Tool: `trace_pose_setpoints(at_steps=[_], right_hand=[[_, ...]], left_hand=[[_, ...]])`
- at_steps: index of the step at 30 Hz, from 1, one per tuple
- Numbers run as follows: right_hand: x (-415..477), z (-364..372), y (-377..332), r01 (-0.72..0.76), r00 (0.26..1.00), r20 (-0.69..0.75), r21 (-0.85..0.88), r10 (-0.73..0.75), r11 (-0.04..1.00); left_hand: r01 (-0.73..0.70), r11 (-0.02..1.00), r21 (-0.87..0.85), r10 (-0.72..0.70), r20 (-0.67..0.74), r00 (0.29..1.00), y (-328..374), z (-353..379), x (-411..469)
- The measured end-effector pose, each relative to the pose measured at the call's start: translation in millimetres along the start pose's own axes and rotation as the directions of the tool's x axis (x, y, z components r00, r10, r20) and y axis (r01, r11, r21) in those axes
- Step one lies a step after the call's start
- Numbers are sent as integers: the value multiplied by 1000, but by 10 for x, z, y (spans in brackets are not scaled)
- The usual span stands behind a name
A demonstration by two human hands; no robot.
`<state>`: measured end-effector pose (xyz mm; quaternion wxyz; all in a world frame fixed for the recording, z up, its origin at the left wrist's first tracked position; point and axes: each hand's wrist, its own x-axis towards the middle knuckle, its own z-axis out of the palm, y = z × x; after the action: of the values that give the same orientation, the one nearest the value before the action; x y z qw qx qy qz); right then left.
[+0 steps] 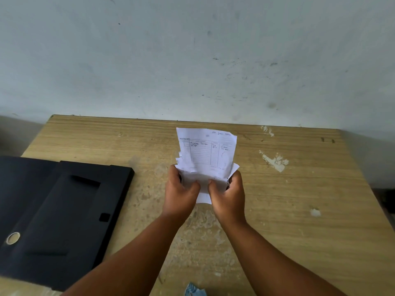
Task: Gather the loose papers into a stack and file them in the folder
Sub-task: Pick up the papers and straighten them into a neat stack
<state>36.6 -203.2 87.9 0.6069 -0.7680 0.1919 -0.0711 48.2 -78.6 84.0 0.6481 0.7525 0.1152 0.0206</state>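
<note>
Single view from my end: head-worn wide-angle camera, looking forward and down from above the near edge of the tabletop [299, 210]. It faces the pale wall [192, 50] behind the far edge. Both forearms enter from the bottom, close to the lens. Straight edges bow toward the frame borders.

Thin white paper receipts [206, 154], creased; matt black folder [64, 210] with a shiny metal ring [12, 238]; worn, chipped wood-grain tabletop [299, 210]; scuffed, matt painted wall [192, 60].
</note>
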Motion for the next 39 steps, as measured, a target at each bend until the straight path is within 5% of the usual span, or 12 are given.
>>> trace_pose_setpoints(at_steps=[7, 16, 29, 39], right_hand=[[0, -20, -40, 5, 1000, 10, 112, -6, 994], [136, -66, -236, 128, 991, -49, 187, -121, 974], [226, -47, -277, 231, 971, -67, 9, -230, 973], [314, -148, -278, 210, 955, -208, -33, -212, 977]], left_hand=[[-1, 994, -110, 6, 46, 999, 29, -29, -3], [9, 999, -46, -7, 50, 999, 8, -1, 47], [22, 991, 134, -27, 42, 999, -33, 11, 110], [66, 997, 43, -67, 22, 997, -27, -73, 167]])
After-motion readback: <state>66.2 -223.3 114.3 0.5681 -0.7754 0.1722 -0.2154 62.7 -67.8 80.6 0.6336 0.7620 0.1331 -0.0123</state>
